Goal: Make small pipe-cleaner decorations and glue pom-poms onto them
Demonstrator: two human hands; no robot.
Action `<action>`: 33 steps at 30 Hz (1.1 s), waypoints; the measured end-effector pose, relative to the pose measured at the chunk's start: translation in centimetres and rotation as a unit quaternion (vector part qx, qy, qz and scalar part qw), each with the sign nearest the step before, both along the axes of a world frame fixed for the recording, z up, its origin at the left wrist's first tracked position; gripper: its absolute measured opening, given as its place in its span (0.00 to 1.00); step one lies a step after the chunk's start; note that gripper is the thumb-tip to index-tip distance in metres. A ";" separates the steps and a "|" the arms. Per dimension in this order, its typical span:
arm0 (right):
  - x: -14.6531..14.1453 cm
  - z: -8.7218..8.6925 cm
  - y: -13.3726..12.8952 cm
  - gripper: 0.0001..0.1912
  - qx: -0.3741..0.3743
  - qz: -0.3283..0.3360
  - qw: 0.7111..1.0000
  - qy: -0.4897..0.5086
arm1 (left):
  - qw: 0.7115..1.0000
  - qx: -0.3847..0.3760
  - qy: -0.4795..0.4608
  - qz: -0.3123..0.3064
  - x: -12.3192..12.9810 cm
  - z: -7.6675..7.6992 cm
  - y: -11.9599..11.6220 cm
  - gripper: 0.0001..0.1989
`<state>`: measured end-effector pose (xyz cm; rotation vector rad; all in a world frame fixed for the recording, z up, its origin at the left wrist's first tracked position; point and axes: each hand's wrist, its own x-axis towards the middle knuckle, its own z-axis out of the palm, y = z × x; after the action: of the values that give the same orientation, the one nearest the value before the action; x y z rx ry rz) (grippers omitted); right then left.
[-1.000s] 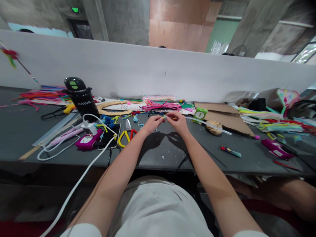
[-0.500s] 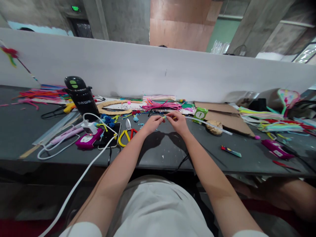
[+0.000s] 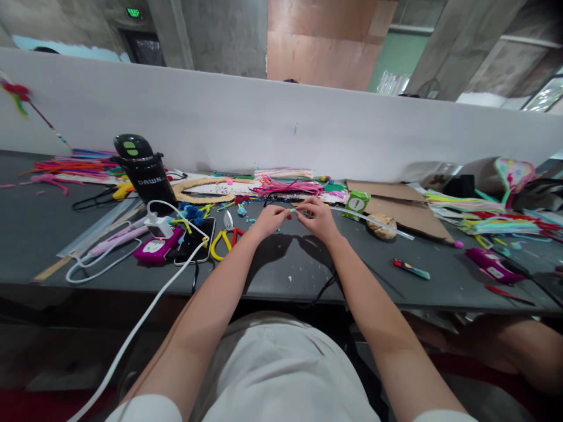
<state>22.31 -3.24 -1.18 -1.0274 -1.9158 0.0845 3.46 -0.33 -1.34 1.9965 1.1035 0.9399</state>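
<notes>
My left hand (image 3: 271, 221) is closed in a pinch over the middle of the dark table. A small light blue-green piece (image 3: 293, 210) shows at its fingertips, too tiny for its kind to be told. From the other side my right hand (image 3: 317, 220) meets it, thumb and fingers bent together around its far end. Both hands are held close to each other above the tabletop. Beyond them lies a bundle of pink pipe cleaners (image 3: 288, 187). Pliers with yellow and red handles (image 3: 224, 239) rest left of my left forearm.
At the left stand a black bottle (image 3: 152, 181) and a purple power socket (image 3: 158, 247) with white cable. A green box (image 3: 357, 203), a clear glue stick (image 3: 387, 224), a round tan ball (image 3: 382, 227), cardboard (image 3: 407, 214) and a utility knife (image 3: 411, 269) lie to the right.
The fingers of my right hand have shifted slightly at the small piece. At the far right edge, part of another person's hand has come into view.
</notes>
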 end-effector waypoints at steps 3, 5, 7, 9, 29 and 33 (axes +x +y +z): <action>0.0 0.0 0.0 0.09 0.009 -0.001 1.000 -0.010 | 1.000 0.000 0.000 0.005 0.0 0.0 0.0 0.22; -0.1 0.0 0.0 0.08 0.014 -0.005 1.000 -0.018 | 1.000 -0.002 0.001 0.009 0.0 -0.1 0.0 0.23; -0.1 -0.1 0.0 0.08 0.020 -0.011 0.999 -0.027 | 1.000 -0.002 0.006 0.012 0.0 -0.1 0.0 0.23; -0.1 -0.1 0.0 0.08 0.028 -0.014 0.999 -0.036 | 1.000 0.000 0.015 0.015 -0.1 -0.1 0.0 0.23; -0.1 -0.2 0.2 0.06 0.041 0.000 0.996 -0.082 | 0.999 0.020 0.040 -0.019 -0.3 -0.2 0.3 0.24; 0.0 -0.2 0.1 0.06 0.042 0.000 0.995 -0.094 | 0.999 0.013 0.040 -0.025 -0.3 -0.1 0.3 0.23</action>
<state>22.28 -3.13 -1.36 -1.0092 -2.0705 -0.0956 3.15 -0.02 -1.43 2.0893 1.0840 0.8602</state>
